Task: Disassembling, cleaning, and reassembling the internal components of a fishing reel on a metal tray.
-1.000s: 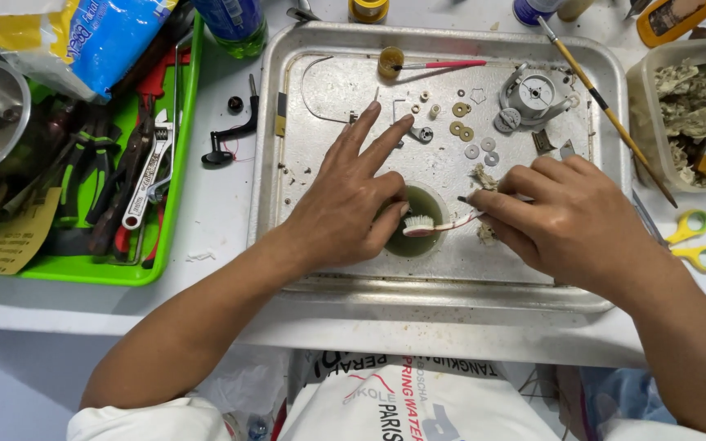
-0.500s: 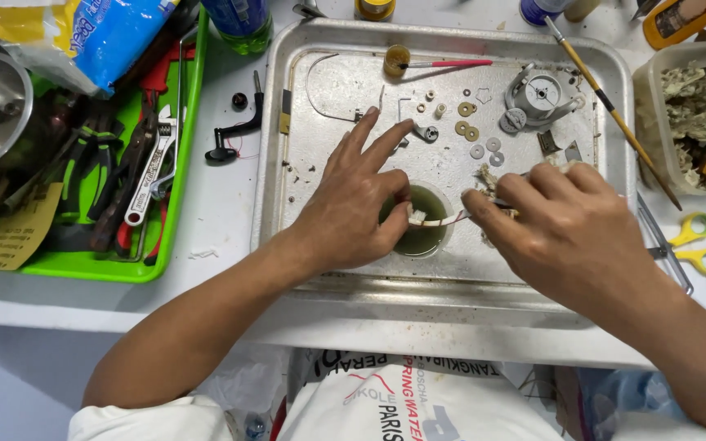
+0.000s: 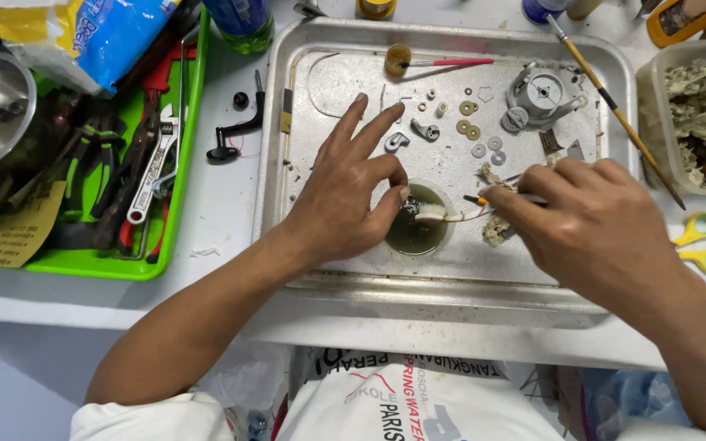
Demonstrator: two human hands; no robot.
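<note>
Resting near the front middle of a metal tray (image 3: 288, 163), a small round cup (image 3: 418, 233) of dark greenish liquid marks the centre of the work. A small whitish part (image 3: 432, 213) lies over the cup's rim. The left hand (image 3: 345, 196) pinches at this part with thumb and forefinger, its other fingers spread and raised over the tray floor. The right hand (image 3: 590, 220) is closed around a thin brush (image 3: 492, 200) whose tip points at the whitish part; a crumpled scrap of wadding (image 3: 496, 229) lies just under its fingers. Further back on the tray are scattered washers (image 3: 467, 126), two small grey metal pieces (image 3: 410, 137), a round grey mechanism (image 3: 537, 94) and a second small pot with a pink-handled brush (image 3: 451, 62) laid across it. A long wooden brush (image 3: 614, 110) crosses the tray's right rim. On the desk (image 3: 222, 212), left of the tray, a green tray (image 3: 181, 196) holds pliers and a wrench (image 3: 150, 175), with a black crank handle (image 3: 234, 135) between the two trays. To the right stand a clear tub (image 3: 655, 98) of wadding and yellow-green scissors (image 3: 700, 245).
</note>
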